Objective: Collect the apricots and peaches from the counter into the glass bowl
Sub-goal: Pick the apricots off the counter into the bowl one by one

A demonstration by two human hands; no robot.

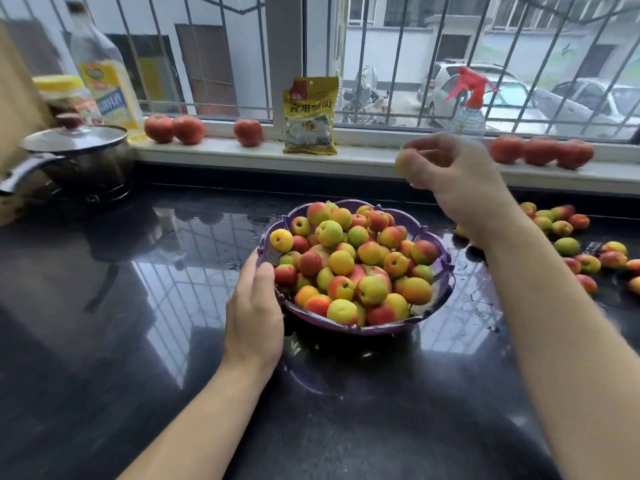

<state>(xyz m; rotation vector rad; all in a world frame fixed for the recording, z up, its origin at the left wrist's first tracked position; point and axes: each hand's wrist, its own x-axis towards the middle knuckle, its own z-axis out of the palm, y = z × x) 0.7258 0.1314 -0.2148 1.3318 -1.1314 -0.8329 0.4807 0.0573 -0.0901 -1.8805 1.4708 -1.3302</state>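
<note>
Purple-tinted glass bowl [445, 292], heaped with fruit: left hand [254, 315] rests on its left rim, fingers relaxed; right hand [453, 171], above and behind its far-right rim, fingers curled round one yellowish apricot [403, 161]; loose fruit [568, 245] on the counter to its right.

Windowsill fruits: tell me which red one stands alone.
The red fruit just left of the yellow packet stands alone. The others sit grouped: two beside the oil bottle, three at the sill's right end.

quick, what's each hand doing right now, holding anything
Left hand: open, resting against the rim of the purple glass bowl.
Right hand: raised above the bowl, grip closed on a small yellowish apricot.
</note>
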